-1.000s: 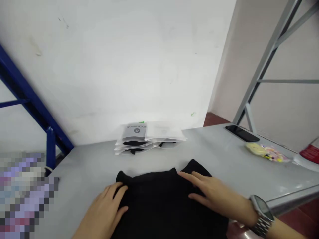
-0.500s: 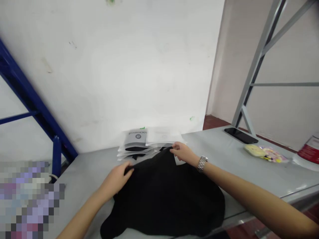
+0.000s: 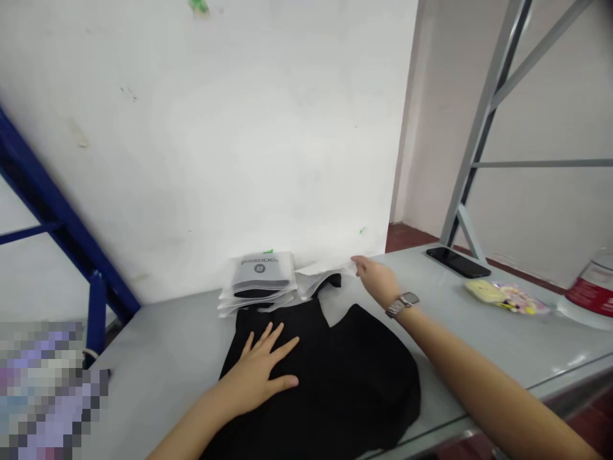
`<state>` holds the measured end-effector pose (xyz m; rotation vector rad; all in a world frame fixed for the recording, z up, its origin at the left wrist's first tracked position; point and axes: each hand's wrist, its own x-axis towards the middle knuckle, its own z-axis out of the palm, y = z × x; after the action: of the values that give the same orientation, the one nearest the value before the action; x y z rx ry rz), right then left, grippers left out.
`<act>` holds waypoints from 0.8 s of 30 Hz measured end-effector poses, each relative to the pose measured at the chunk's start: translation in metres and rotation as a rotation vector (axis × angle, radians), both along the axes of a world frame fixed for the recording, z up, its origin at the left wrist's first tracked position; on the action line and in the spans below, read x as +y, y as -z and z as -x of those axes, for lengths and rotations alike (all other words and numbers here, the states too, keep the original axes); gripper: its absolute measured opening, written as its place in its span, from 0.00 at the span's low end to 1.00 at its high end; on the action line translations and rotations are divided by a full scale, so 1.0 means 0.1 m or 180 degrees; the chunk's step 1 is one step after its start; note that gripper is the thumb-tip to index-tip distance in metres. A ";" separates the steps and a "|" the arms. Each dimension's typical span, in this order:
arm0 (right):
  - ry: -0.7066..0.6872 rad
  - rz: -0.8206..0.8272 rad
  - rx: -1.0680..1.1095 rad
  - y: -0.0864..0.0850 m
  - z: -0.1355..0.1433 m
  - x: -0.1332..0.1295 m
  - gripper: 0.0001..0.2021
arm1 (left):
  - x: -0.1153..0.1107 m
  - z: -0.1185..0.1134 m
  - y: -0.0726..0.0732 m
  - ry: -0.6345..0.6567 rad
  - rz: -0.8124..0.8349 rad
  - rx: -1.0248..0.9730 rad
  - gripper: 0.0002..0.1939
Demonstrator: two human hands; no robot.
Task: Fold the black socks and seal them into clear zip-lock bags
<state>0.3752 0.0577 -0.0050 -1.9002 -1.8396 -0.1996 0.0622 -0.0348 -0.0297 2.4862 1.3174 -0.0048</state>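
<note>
A piece of black fabric (image 3: 330, 377), which looks like a garment, lies spread on the grey table. My left hand (image 3: 263, 370) rests flat on it with the fingers spread. Beyond the fabric's far edge, my right hand (image 3: 376, 278) pinches the right end of a whitish frosted plastic bag (image 3: 320, 271). A small black strip (image 3: 332, 281) shows beneath that bag. Left of it sits a stack of frosted plastic packages (image 3: 261, 275) with grey printed fronts and black contents.
On the right of the table (image 3: 431, 300) lie a black phone (image 3: 458, 262) and a colourful plastic packet (image 3: 507, 297). A bottle with a red label (image 3: 594, 287) stands at the right edge. A white wall (image 3: 230, 140) rises behind, with a blue metal frame (image 3: 62, 198) at left.
My left hand has gone from pinching the fabric's upper left edge to lying flat on it. My right hand has let go of the fabric and taken hold of the frosted plastic bag.
</note>
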 end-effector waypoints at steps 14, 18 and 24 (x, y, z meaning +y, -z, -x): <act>-0.0190 0.0378 -0.0720 0.57 -0.97 -0.55 0.17 | -0.31 -0.09 -0.01 0.0017 -0.0085 -0.0281 0.33; -0.0516 0.0224 -0.1146 0.53 -0.56 -0.41 0.16 | -0.33 -0.09 0.05 -0.0161 -0.0354 -0.0278 0.34; -0.0860 0.0282 -0.1433 0.44 -0.13 -0.26 0.12 | -0.30 0.02 0.02 0.0019 -0.0038 -0.0342 0.35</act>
<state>0.3880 0.0316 -0.0495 -1.7374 -2.4141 -0.4933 0.0606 -0.0653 -0.0316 2.4634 1.2694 0.1337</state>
